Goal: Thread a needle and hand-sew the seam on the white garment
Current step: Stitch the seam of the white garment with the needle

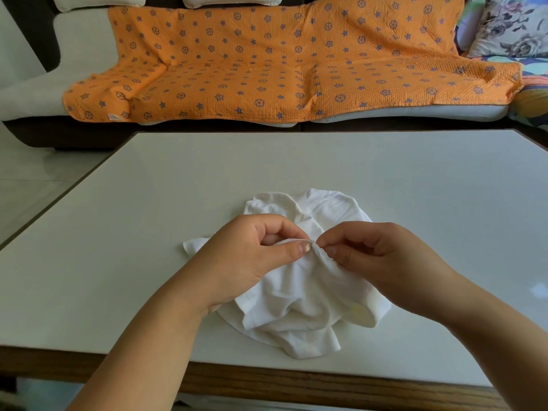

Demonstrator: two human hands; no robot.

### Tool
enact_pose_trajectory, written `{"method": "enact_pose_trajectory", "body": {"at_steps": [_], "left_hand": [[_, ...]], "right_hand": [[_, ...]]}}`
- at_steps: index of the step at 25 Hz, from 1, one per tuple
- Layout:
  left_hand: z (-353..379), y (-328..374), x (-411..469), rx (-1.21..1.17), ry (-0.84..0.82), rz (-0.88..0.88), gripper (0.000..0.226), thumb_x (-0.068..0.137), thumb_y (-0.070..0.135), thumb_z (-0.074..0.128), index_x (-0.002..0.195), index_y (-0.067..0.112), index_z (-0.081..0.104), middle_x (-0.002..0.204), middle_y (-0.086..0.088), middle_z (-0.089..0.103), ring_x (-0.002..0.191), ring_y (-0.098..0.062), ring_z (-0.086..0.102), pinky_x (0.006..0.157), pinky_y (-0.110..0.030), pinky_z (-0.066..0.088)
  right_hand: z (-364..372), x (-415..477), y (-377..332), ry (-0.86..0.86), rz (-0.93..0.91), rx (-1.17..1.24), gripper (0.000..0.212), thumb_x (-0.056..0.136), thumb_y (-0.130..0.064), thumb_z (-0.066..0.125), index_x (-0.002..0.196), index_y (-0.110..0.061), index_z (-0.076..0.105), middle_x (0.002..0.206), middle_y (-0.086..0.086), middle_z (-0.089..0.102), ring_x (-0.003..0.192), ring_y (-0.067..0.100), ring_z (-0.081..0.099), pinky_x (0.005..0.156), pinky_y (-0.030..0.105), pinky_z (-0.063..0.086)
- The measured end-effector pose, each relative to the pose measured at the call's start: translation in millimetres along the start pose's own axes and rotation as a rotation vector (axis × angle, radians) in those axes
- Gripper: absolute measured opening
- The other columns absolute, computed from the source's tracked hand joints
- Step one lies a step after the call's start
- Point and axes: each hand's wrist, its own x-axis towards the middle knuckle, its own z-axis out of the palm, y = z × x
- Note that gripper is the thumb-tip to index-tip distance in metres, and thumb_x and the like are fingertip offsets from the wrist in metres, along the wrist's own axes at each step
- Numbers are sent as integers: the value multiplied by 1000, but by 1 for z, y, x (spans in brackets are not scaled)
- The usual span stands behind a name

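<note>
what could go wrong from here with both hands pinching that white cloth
1. The left hand and right hand pinch the white garment with fingertips nearly touching; no needle can be made out, so a fingertip prick seems possible.
2. The garment is bunched in loose folds, so a stitch might catch an extra layer underneath.
3. The garment lies near the table front edge and might slide off if tugged.

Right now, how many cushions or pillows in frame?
3: two cream cushions cut off along the top edge, one above the sofa's left end and one top centre, plus a floral pillow top right. More may sit outside the frame.
</note>
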Motion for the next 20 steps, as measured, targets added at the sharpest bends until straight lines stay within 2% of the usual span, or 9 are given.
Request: {"method": "enact_pose_trajectory", "body": {"at_steps": [2, 5, 7, 9, 11, 15, 17, 20], "left_hand": [[1, 0, 1, -21, 3, -5, 4, 84, 21, 73, 88, 21, 74, 86, 2, 77, 89, -6, 71, 81, -12, 50], [4, 0, 2, -42, 10, -15, 8, 83, 20, 74, 88, 16, 71, 87, -6, 77, 88, -11, 73, 82, -17, 51], [5, -1, 2, -41, 22, -30, 8, 82, 21, 75, 86, 15, 71, 86, -9, 76, 86, -13, 73, 82, -20, 52], [6, -1, 2, -35, 21, -51, 7, 81, 21, 76, 85, 18, 72, 84, -6, 77, 86, -13, 73, 85, -24, 53], [8, -1, 2, -30, 22, -64, 6, 80, 22, 77, 83, 21, 73, 81, 0, 77, 84, -11, 73, 86, -26, 53], [11, -1, 3, 43, 78, -77, 7, 76, 31, 80, 78, 27, 76, 62, 17, 66, 69, -3, 62, 72, -18, 49], [12, -2, 4, 32, 94, -95, 8, 76, 33, 80, 81, 28, 77, 63, 15, 67, 72, -6, 65, 74, -21, 52], [12, -3, 4, 25, 90, -110, 4, 79, 30, 79, 82, 29, 77, 68, 16, 70, 76, -4, 68, 76, -21, 50]], "right_hand": [[1, -1, -3, 15, -8, 6, 21, 91, -21, 62, 86, -38, 73, 79, -19, 71, 75, 0, 63, 69, 10, 47], [6, -3, -5, 48, -10, 35, 22, 91, -17, 62, 84, -35, 73, 77, -17, 71, 73, -1, 63, 67, 10, 48], [8, -3, -4, 75, -8, 63, 21, 91, -14, 64, 86, -33, 71, 79, -9, 73, 73, 8, 65, 68, 20, 52], [9, -2, -5, 76, 8, 88, 22, 91, -13, 63, 92, -34, 66, 82, -3, 73, 78, 18, 67, 75, 34, 54], [9, -1, -6, 47, 22, 111, 27, 93, -8, 59, 98, -35, 61, 87, -5, 74, 82, 16, 69, 81, 38, 56], [11, -4, -8, 26, 8, 159, 33, 94, 0, 50, 104, -31, 58, 96, -13, 74, 91, 4, 69, 82, 25, 56], [13, -4, -8, 26, -18, 157, 24, 95, -7, 53, 99, -29, 62, 94, -13, 74, 88, 0, 68, 77, 17, 52], [17, -3, -7, 66, -22, 96, 12, 93, -18, 61, 88, -27, 68, 84, -14, 73, 76, -2, 65, 67, 11, 46]]}}
